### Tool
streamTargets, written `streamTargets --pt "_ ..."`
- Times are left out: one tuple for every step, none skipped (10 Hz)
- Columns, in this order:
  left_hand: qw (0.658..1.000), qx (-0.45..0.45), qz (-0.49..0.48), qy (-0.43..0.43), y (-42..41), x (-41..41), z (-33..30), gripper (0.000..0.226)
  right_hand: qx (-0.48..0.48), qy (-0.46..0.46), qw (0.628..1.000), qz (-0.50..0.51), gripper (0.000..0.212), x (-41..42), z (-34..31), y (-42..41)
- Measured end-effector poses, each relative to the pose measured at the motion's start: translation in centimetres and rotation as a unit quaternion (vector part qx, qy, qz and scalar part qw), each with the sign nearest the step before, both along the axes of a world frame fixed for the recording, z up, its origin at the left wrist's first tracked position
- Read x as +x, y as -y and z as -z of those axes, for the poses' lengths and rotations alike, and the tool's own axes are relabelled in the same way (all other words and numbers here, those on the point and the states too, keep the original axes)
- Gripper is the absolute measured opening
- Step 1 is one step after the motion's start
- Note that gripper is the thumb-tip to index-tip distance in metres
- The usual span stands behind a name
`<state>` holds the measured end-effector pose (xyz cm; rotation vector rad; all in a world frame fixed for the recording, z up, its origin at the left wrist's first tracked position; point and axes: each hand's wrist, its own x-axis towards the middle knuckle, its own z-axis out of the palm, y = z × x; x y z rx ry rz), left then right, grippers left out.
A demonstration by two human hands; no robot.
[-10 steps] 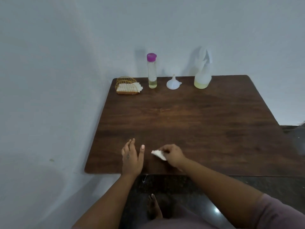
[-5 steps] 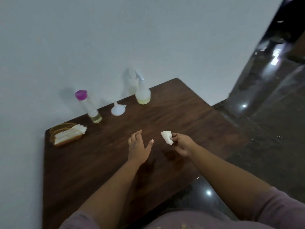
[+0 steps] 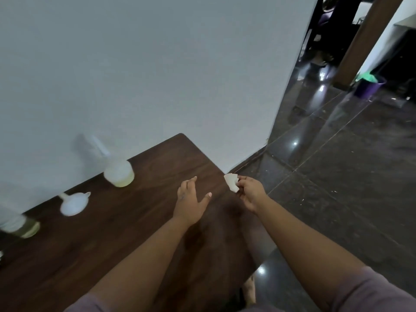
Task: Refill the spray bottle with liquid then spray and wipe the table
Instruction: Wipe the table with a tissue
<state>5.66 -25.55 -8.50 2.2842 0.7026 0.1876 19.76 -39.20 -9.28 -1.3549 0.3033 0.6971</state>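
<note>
A: Pinching a crumpled white tissue (image 3: 231,182) beyond the dark wooden table (image 3: 94,251) edge, the right hand (image 3: 251,193) gripped; the left hand (image 3: 190,202) hovered, fingers spread, holding nothing.

B: The translucent spray bottle (image 3: 118,172) stood by the wall (a loose pinch might have dropped the tissue floorward).

The spray bottle (image 3: 118,171) is smeared by motion blur, its nozzle a pale streak against the wall. Left of it, beyond the blurred funnel (image 3: 74,203), the refill bottle (image 3: 21,226) is cut off by the frame edge, only its base showing. The surface (image 3: 90,255) runs out of frame there too.
</note>
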Motion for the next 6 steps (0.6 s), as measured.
streamTargets --pt "1.0 -0.018 -0.018 -0.003 1.4 5.5 1.7 0.069 -0.101 0.027 0.994 -0.001 0.024 7.4 2.1 2.2" --pt "1.0 0.009 -0.019 -0.021 2.1 9.2 3.2 0.065 -0.194 0.02 0.981 -0.009 0.03 13.0 4.1 3.9" --pt "0.998 0.043 -0.039 -0.031 2.3 11.3 4.4 0.063 -0.25 0.027 0.967 -0.05 0.022 15.9 5.2 4.1" --pt "0.996 0.049 -0.068 -0.04 2.4 13.1 4.8 0.061 -0.288 0.059 0.948 -0.123 0.01 18.0 5.8 2.6" --pt "0.995 0.076 -0.061 -0.036 2.0 14.4 5.3 0.062 -0.282 0.075 0.94 -0.174 0.015 19.5 6.9 0.5" --pt "0.993 0.097 -0.068 -0.028 1.1 15.2 5.5 0.062 -0.27 0.051 0.935 -0.223 0.036 20.6 8.3 -1.2"
